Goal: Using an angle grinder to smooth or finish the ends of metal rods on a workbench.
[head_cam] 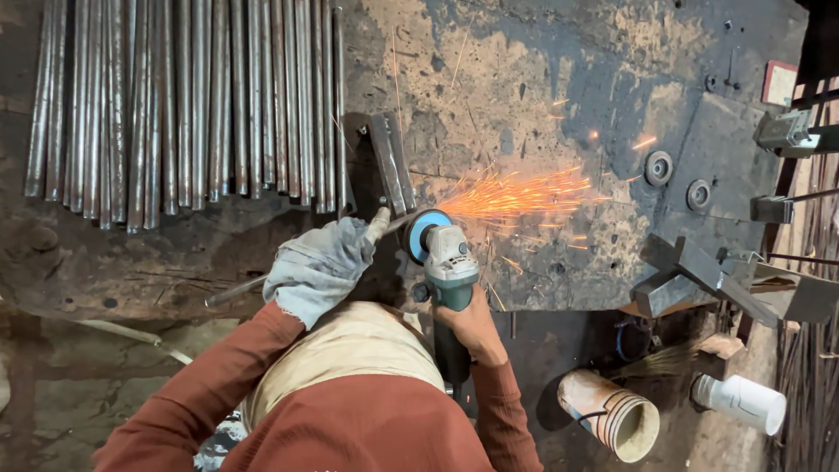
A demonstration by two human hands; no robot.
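Gloved left hand [316, 262] grips rod [253, 286], axis running 8 to 2 o'clock; right hand [472, 323] clenches angle grinder [444, 262], disc at rod's 2 o'clock tip.

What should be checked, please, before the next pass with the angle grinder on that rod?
1. Left hand gloved, holding the steel rod: ok.
2. Right hand gloved: not ok, bare on the angle grinder.
3. Sparks thrown away from the body, across the steel table: ok.
4. Rod clamped: cannot tell.
5. Stacked rods clear of the sparks: ok.
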